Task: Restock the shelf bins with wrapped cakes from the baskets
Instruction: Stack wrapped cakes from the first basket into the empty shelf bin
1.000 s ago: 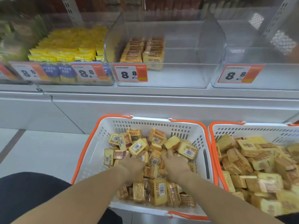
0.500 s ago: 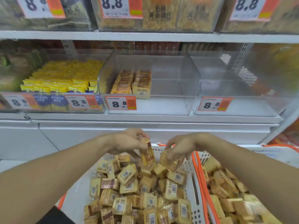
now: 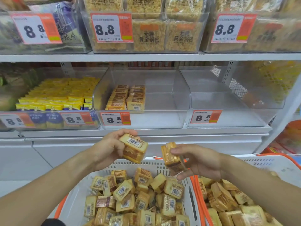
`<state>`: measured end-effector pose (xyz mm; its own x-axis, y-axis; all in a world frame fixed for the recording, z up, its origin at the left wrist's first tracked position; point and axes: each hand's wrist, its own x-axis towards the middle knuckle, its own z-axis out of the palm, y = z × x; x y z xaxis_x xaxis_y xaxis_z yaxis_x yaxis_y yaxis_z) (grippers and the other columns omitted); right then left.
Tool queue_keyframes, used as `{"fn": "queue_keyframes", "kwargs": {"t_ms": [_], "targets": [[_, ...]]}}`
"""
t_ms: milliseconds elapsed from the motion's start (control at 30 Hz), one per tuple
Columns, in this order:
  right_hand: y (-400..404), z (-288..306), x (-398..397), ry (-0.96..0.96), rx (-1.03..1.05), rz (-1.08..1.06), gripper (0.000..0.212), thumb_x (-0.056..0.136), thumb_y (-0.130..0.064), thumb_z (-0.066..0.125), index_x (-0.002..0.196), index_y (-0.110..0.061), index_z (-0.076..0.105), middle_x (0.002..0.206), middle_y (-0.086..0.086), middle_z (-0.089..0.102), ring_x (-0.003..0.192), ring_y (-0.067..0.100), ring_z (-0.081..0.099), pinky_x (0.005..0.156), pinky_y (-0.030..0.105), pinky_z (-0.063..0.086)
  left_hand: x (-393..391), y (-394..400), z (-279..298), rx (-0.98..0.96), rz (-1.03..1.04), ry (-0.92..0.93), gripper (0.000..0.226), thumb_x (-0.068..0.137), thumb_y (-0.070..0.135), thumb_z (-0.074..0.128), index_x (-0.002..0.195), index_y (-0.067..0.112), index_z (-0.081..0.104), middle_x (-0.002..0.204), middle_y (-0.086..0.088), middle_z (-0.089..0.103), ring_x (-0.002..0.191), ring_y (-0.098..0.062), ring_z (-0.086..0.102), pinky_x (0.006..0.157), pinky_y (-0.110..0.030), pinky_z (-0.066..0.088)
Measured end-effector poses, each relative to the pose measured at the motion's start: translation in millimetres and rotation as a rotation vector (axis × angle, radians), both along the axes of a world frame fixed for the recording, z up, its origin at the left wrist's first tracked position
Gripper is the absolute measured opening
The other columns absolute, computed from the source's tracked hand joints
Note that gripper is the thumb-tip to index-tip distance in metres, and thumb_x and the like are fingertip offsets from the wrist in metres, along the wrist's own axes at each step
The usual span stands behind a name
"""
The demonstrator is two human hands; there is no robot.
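Observation:
My left hand (image 3: 108, 149) grips a small stack of wrapped cakes (image 3: 134, 149), barcode side up, above the white basket (image 3: 156, 165). My right hand (image 3: 197, 162) holds another wrapped cake stack (image 3: 171, 157) on its edge, just to the right. Both are raised in front of the shelf's lower edge. The basket below is heaped with several loose wrapped cakes (image 3: 140, 198). Straight ahead stands the clear middle bin (image 3: 182, 101), with two rows of the same cakes (image 3: 127, 98) at its left side.
A second orange-rimmed basket of cakes (image 3: 231, 201) sits at the right. A clear bin with nothing in it (image 3: 236, 101) is right of the middle one, a bin of yellow packets (image 3: 55, 95) is left. The upper shelf (image 3: 146, 57) holds bagged snacks.
Both hands went from digging in the basket to lifting cakes out; they now hold the cakes higher and turned, and the view has tilted up toward the shelves.

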<state>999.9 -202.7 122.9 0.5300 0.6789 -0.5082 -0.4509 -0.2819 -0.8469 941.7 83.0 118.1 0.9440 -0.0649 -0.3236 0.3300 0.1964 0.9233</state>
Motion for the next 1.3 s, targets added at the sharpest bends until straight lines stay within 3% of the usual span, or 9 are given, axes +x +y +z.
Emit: {"fn": "queue_keyframes", "kwargs": {"t_ms": [200, 433, 600, 667, 767, 967, 1100, 1200, 1300], "targets": [[15, -4, -6, 0.008, 0.053, -0.215, 0.045, 0.081, -0.044, 0.077, 0.112, -0.011, 0.071, 0.099, 0.018, 0.064, 0.087, 0.038, 0.066, 0.067, 0.036, 0.056, 4, -10, -6, 0.048, 0.005, 0.000, 0.078, 0.045, -0.012, 0.043, 0.118, 0.007, 0.062, 0.105, -0.020, 0.068, 0.088, -0.028, 0.069, 0.062, -0.038, 0.057], [40, -7, -15, -0.116, 0.066, -0.234, 0.054, 0.085, -0.065, 0.061, 0.109, -0.018, 0.074, 0.082, 0.002, 0.060, 0.064, 0.015, 0.050, 0.058, 0.026, 0.039, 9, -29, -14, 0.147, -0.006, -0.090, 0.077, 0.044, -0.014, 0.046, 0.116, 0.008, 0.063, 0.104, -0.013, 0.071, 0.089, -0.026, 0.064, 0.062, -0.035, 0.042], [44, -17, -12, -0.113, 0.290, -0.375, 0.051, 0.083, -0.009, 0.079, 0.128, -0.008, 0.055, 0.121, 0.020, 0.067, 0.094, 0.027, 0.069, 0.073, 0.034, 0.057, 14, -35, -21, 0.205, 0.063, -0.155, 0.077, 0.039, -0.017, 0.048, 0.109, 0.013, 0.062, 0.100, -0.006, 0.070, 0.090, -0.022, 0.068, 0.068, -0.041, 0.054], [39, -23, -9, -0.229, 0.254, -0.351, 0.069, 0.068, 0.006, 0.085, 0.128, -0.015, 0.057, 0.126, 0.017, 0.064, 0.107, 0.029, 0.069, 0.088, 0.040, 0.058, 14, -35, -22, 0.219, 0.077, -0.171, 0.079, 0.039, -0.017, 0.049, 0.110, 0.014, 0.062, 0.108, -0.009, 0.071, 0.096, -0.021, 0.069, 0.073, -0.042, 0.055], [35, -26, -8, -0.421, 0.167, -0.331, 0.070, 0.070, 0.015, 0.082, 0.125, -0.019, 0.056, 0.126, 0.012, 0.062, 0.109, 0.026, 0.068, 0.086, 0.042, 0.060, 13, -36, -21, 0.240, 0.083, -0.194, 0.085, 0.041, -0.017, 0.050, 0.118, 0.015, 0.065, 0.114, -0.004, 0.073, 0.108, -0.021, 0.069, 0.083, -0.051, 0.060], [30, -21, -7, -0.818, -0.008, -0.228, 0.063, 0.072, -0.020, 0.092, 0.117, -0.031, 0.050, 0.110, -0.013, 0.065, 0.107, 0.009, 0.062, 0.076, 0.035, 0.061, 11, -46, -18, 0.309, 0.098, -0.260, 0.079, 0.042, -0.012, 0.053, 0.117, 0.013, 0.064, 0.110, -0.008, 0.072, 0.104, -0.019, 0.069, 0.080, -0.048, 0.056], [31, -18, -8, -0.773, 0.018, -0.168, 0.066, 0.072, -0.038, 0.089, 0.125, -0.036, 0.049, 0.116, -0.014, 0.066, 0.117, 0.009, 0.058, 0.088, 0.045, 0.059, 7, -52, -19, 0.340, 0.034, -0.301, 0.078, 0.047, -0.010, 0.057, 0.121, 0.012, 0.062, 0.112, -0.010, 0.071, 0.106, -0.025, 0.069, 0.073, -0.040, 0.054], [31, -18, -9, -0.773, 0.002, -0.162, 0.066, 0.076, -0.029, 0.089, 0.128, -0.032, 0.050, 0.112, -0.016, 0.067, 0.112, 0.007, 0.062, 0.094, 0.044, 0.056, 3, -55, -18, 0.340, 0.010, -0.323, 0.077, 0.051, -0.010, 0.060, 0.124, 0.015, 0.059, 0.117, -0.003, 0.070, 0.111, -0.023, 0.068, 0.070, -0.030, 0.054], [33, -14, -10, -0.580, 0.097, -0.195, 0.061, 0.081, -0.010, 0.084, 0.129, -0.026, 0.050, 0.112, -0.008, 0.066, 0.105, 0.021, 0.069, 0.079, 0.050, 0.062, 0, -55, -14, 0.327, -0.044, -0.348, 0.077, 0.063, -0.005, 0.070, 0.133, 0.024, 0.053, 0.126, 0.001, 0.066, 0.113, -0.021, 0.066, 0.078, -0.034, 0.056]]}}
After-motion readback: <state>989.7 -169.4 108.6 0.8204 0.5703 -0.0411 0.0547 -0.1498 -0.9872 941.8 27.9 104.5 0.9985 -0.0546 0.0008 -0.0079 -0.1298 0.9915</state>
